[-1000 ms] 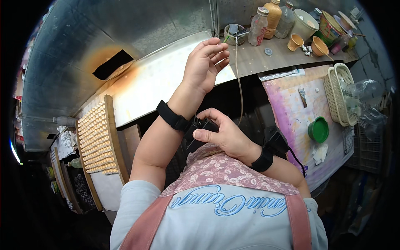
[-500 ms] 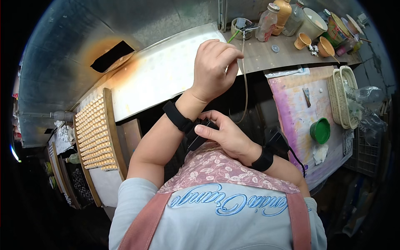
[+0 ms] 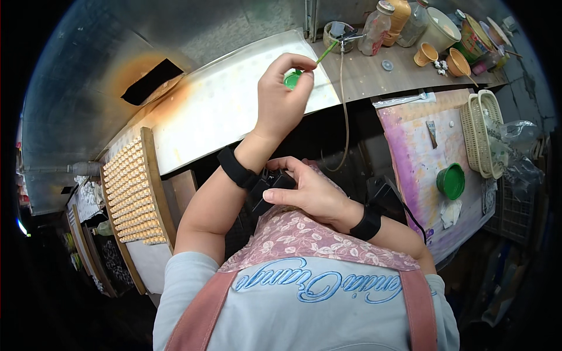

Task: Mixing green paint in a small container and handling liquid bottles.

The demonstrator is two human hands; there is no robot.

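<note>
My left hand (image 3: 281, 93) is raised over the white sheet (image 3: 234, 99), its fingers curled toward the thumb. A green round, lid-like thing (image 3: 291, 79) shows inside that curl; whether the hand grips it or it lies behind, I cannot tell. A black strap (image 3: 234, 168) circles my left wrist, with a small black box (image 3: 274, 186) at its underside. My right hand (image 3: 316, 196) is closed around this box, thumb on top and fingers partly hidden. Another black strap (image 3: 367, 223) is on my right wrist, beside a black box (image 3: 383, 198).
Left stands a wooden-edged tray (image 3: 149, 169) with rows of small orange-and-white pieces. A cup (image 3: 339, 36) with a spray tool and thin hose is at the back, near glass jars (image 3: 376, 29). On the right are a green tub (image 3: 451, 181) and cream baskets (image 3: 483, 134).
My left hand has moved left and turned, bringing the green round thing into sight between fingers and thumb. My right hand and the black box have shifted slightly left.
</note>
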